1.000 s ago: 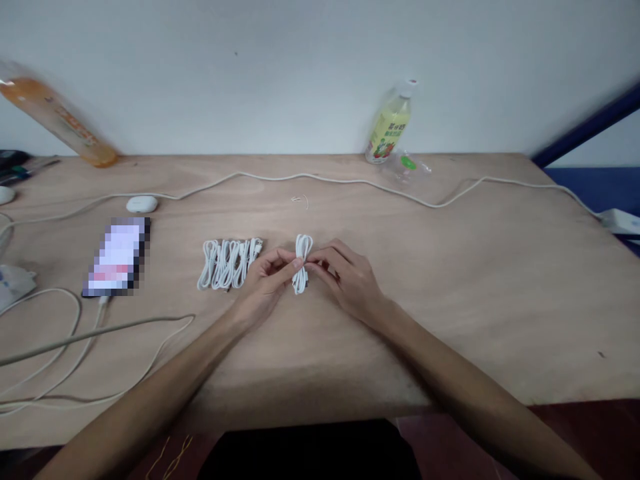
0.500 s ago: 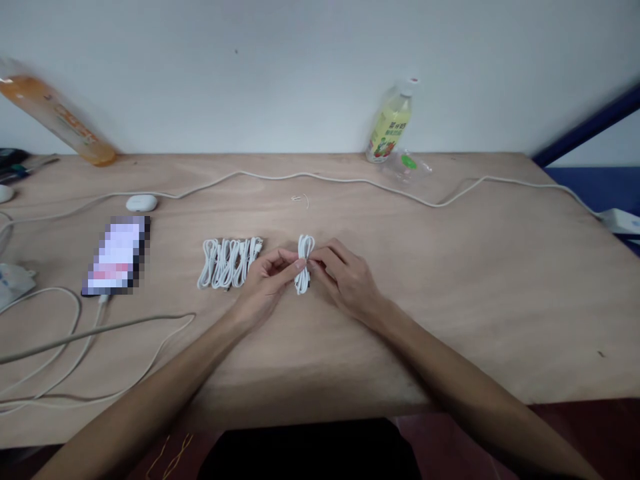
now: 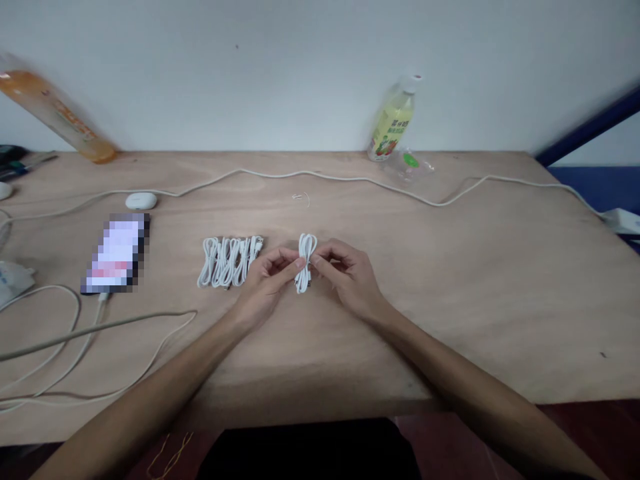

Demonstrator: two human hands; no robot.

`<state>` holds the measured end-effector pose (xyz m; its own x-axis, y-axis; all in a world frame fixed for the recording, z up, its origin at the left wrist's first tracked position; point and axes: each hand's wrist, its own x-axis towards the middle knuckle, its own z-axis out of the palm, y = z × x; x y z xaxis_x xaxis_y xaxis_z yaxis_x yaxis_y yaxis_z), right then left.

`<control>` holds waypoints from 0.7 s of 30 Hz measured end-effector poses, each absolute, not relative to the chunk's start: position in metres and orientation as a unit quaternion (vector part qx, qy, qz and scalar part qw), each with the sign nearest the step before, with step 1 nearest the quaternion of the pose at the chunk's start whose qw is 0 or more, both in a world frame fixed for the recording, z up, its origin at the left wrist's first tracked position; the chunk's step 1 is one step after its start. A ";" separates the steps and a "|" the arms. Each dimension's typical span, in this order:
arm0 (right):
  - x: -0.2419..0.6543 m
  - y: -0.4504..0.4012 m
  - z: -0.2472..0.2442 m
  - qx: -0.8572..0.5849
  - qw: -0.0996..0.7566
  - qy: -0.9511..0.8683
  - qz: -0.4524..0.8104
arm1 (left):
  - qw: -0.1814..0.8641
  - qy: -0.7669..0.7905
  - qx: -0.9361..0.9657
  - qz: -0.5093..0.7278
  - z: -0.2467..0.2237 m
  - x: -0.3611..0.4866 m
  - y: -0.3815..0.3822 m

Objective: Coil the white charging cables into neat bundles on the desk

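A folded white USB cable [image 3: 303, 280] stands nearly upright between my two hands, its loops at the top and its ends below. My left hand [image 3: 270, 273] pinches the bundle's middle from the left, thumb in front. From the right, the thumb and fingertips of my right hand [image 3: 347, 270] close at the same narrow waist; any tie there is too small to make out. Just left of my left hand, several bundled white cables [image 3: 227, 263] lie side by side on the wooden table [image 3: 450, 293].
A phone [image 3: 117, 253] with a charging lead and a white earbud case [image 3: 141, 201] lie at the left. Along the back runs a long white cord [image 3: 340, 177]. An orange bottle [image 3: 70, 120] and a yellow drink bottle [image 3: 393, 123] lean by the wall. Small scraps [image 3: 301, 198] lie beyond my hands.
My right fingers have shifted slightly at the cable's middle, the thumb now more in front. My left hand keeps its hold in the same place.
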<state>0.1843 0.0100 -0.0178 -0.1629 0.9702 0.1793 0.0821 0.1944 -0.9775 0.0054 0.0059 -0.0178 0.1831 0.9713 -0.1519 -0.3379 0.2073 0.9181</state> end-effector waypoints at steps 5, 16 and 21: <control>0.183 0.010 -0.016 -0.438 0.478 -0.580 0.494 | 0.662 0.407 0.393 0.492 -0.015 0.006 0.005; 0.188 0.013 -0.020 -0.428 0.472 -0.610 0.471 | 0.685 0.392 0.366 0.493 -0.015 0.004 0.006; 0.189 0.012 -0.020 -0.438 0.458 -0.649 0.421 | 0.687 0.394 0.356 0.496 -0.015 0.004 0.005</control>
<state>0.1892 0.0117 -0.0202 -0.1967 0.9542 0.2255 0.1815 0.2614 -0.9480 0.0042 0.0054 -0.0147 0.1987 0.9618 -0.1883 -0.4006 0.2551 0.8800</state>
